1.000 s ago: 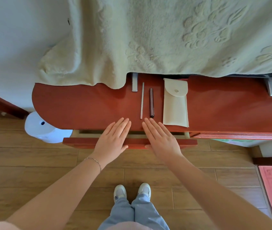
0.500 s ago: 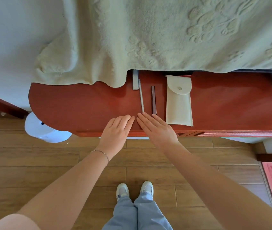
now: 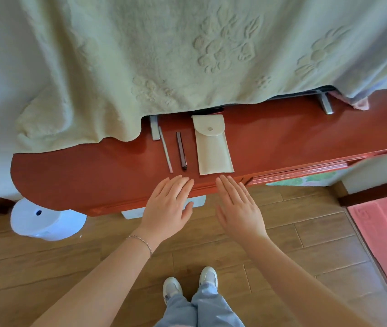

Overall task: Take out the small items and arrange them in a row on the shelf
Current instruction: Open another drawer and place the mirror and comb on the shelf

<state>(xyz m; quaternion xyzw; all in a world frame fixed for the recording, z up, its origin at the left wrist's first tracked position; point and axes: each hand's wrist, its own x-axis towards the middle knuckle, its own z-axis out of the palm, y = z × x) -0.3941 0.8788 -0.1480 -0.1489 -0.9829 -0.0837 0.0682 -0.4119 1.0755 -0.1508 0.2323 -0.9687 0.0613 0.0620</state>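
Three small items lie side by side on the red shelf (image 3: 81,168): a thin white stick (image 3: 166,149), a dark brown pen (image 3: 181,149) and a cream snap pouch (image 3: 212,145). My left hand (image 3: 167,206) is flat with straight fingers, its fingertips over the shelf's front edge just below the stick and pen. My right hand (image 3: 237,206) is also flat and open, fingertips at the front edge below the pouch. Neither hand holds anything. The drawer below the shelf is pushed in.
A pale green embossed blanket (image 3: 187,55) drapes over the back of the shelf. Two metal brackets (image 3: 154,127) (image 3: 324,102) stick out from under it. A white round object (image 3: 43,220) sits on the wood floor at left; a pink mat (image 3: 386,232) lies at right.
The drawer that stood open a second ago is now pushed in. Both hands have drawn back from the shelf top to its front edge and spread apart.
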